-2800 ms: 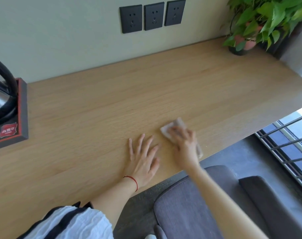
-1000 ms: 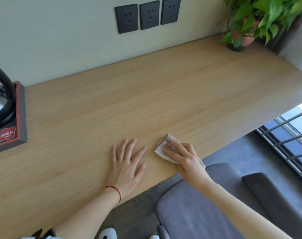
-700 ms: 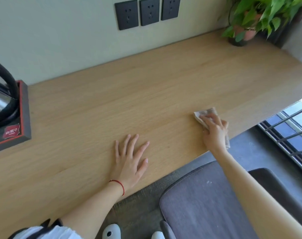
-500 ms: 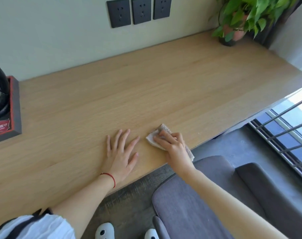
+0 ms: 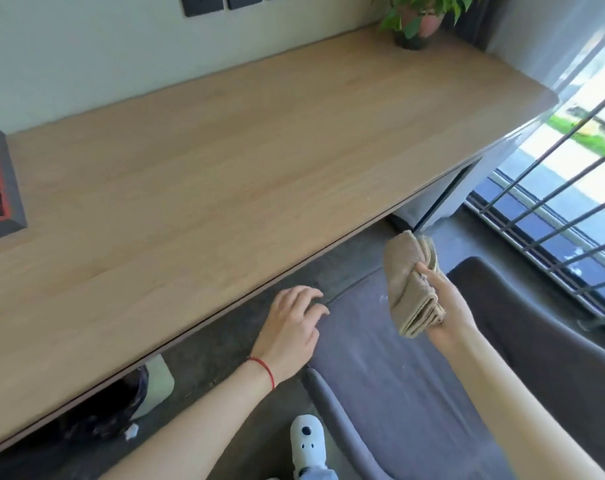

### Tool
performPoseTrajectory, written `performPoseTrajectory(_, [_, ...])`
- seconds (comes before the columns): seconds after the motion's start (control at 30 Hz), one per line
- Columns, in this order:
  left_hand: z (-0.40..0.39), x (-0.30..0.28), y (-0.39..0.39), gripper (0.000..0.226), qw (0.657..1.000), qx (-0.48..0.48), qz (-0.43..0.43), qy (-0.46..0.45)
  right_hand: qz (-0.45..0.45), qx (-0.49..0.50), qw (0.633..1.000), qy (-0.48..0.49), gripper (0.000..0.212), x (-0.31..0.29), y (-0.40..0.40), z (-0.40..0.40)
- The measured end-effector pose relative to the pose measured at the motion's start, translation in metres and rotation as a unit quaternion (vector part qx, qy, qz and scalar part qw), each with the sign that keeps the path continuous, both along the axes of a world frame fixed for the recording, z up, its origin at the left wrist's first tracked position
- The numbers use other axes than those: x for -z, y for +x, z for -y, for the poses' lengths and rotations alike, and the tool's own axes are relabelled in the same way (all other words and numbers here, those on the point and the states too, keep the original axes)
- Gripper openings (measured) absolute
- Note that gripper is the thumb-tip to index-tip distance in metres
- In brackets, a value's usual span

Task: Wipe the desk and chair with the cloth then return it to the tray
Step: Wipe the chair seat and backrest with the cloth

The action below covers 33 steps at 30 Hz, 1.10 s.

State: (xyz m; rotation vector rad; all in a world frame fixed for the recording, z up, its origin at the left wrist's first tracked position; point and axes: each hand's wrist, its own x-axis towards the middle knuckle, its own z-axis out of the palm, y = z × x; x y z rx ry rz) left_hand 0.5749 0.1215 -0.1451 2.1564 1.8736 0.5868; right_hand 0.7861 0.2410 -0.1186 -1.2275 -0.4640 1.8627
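A folded beige cloth (image 5: 406,282) hangs in the air above the grey chair seat (image 5: 380,368), off the wooden desk (image 5: 242,150). My right hand (image 5: 448,308) grips the cloth from its right side, thumb on top. My left hand (image 5: 290,330) hovers at the front left corner of the chair seat, fingers apart and curled, holding nothing. A red string circles its wrist. The chair's backrest (image 5: 536,341) rises on the right. A dark tray (image 5: 7,188) with a red rim sits at the desk's left edge, mostly cut off.
A potted green plant (image 5: 415,19) stands at the desk's far right corner. Black wall sockets (image 5: 221,1) line the wall above. A window with metal bars (image 5: 553,202) fills the right. A white shoe (image 5: 306,441) is on the dark floor below.
Both hands left the desk top and dropped toward the chair. The right hand lifted the cloth off the desk and holds it above the seat. The view tilted downward.
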Motion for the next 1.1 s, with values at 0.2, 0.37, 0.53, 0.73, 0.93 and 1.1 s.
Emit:
performPoseTrajectory(0.2, [0.041,0.076,0.07,0.024,0.986,0.061,0.01,-0.152,0.03,0.01,0.989,-0.144,0.013,0.088,0.036,0.054])
performPoseTrajectory(0.37, [0.036,0.129,0.102,0.006,0.984,0.02,0.02,-0.178,0.406,-0.039,0.912,-0.032,0.022,0.168,0.071,0.047])
performPoseTrajectory(0.53, [0.031,0.159,0.115,0.015,0.98,-0.024,-0.048,-0.193,0.591,-0.139,0.776,0.169,0.034,0.213,0.075,0.004])
performPoseTrajectory(0.73, [0.025,0.169,0.121,0.019,0.963,-0.079,-0.067,-0.248,0.645,-0.238,0.658,0.308,0.053,0.247,0.047,-0.049])
performPoseTrajectory(0.93, [0.024,0.17,0.124,0.024,0.965,-0.086,-0.079,-0.236,0.655,-0.304,0.627,0.292,0.047,0.26,0.024,-0.061])
performPoseTrajectory(1.1, [0.022,0.165,0.123,0.017,0.958,-0.09,-0.095,-0.255,0.655,-0.348,0.602,0.295,0.047,0.263,0.029,-0.057])
